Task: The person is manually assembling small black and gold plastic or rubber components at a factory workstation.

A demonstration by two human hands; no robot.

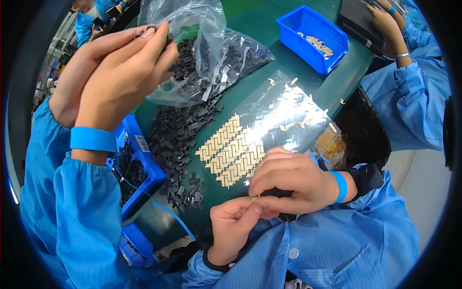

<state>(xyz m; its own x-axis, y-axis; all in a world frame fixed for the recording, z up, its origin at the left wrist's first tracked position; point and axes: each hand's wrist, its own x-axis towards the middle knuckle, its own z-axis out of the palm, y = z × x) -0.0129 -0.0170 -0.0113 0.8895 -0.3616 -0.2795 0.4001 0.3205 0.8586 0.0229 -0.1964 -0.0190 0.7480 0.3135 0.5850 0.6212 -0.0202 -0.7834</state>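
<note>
My left hand (pixel 233 229) is closed, thumb and forefinger pinched at a tiny light-coloured piece (pixel 255 197). My right hand (pixel 293 180), with a blue wristband, meets it there, fingertips also closed at the piece; most of it is hidden by the fingers. Just beyond my hands lies a clear plastic sheet (pixel 262 103) on the green table. Small gold-beige angled pieces (pixel 231 151) stand on it in close slanting rows, with several loose ones (pixel 305 118) scattered toward its far right side.
A co-worker's raised hands (pixel 120 67) pinch a small dark object at left. Black parts (pixel 175 139) heap beside a clear bag (pixel 211 62) of more. Blue bins stand at left (pixel 154 171) and far right (pixel 301 48). Another person's hand (pixel 387 26) touches a black case (pixel 361 24).
</note>
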